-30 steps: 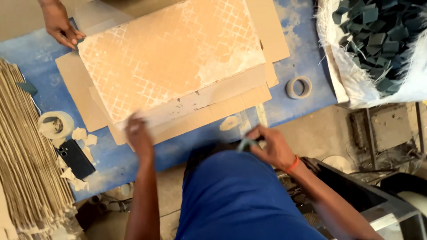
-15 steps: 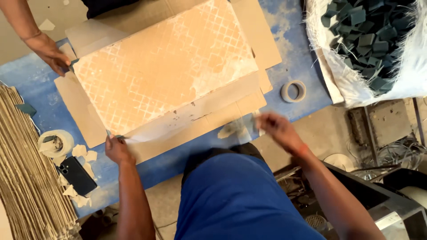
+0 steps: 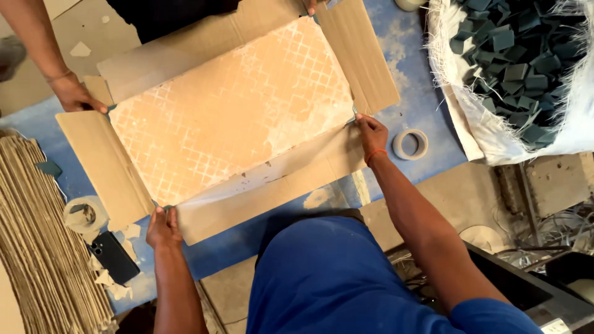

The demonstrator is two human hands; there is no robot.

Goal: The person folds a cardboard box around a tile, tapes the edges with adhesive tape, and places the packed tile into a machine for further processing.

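Both hands had spread apart: left hand (image 3: 162,227) and right hand (image 3: 370,133) closed, pinching a clear tape strip (image 3: 260,176) taut along the brown cardboard flap (image 3: 291,185) beside the orange patterned tile (image 3: 229,117).

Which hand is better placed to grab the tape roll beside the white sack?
Right, probably: the right hand rests at the tile's near right corner, the tape roll just beside it. The left hand is far off at the near left corner.

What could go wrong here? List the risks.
The clear tape strip stretched between the left hand and right hand may wrinkle or land crooked on the brown cardboard flap. A co-worker's hand holds the far corner; if it slips, the patterned orange tile could shift.
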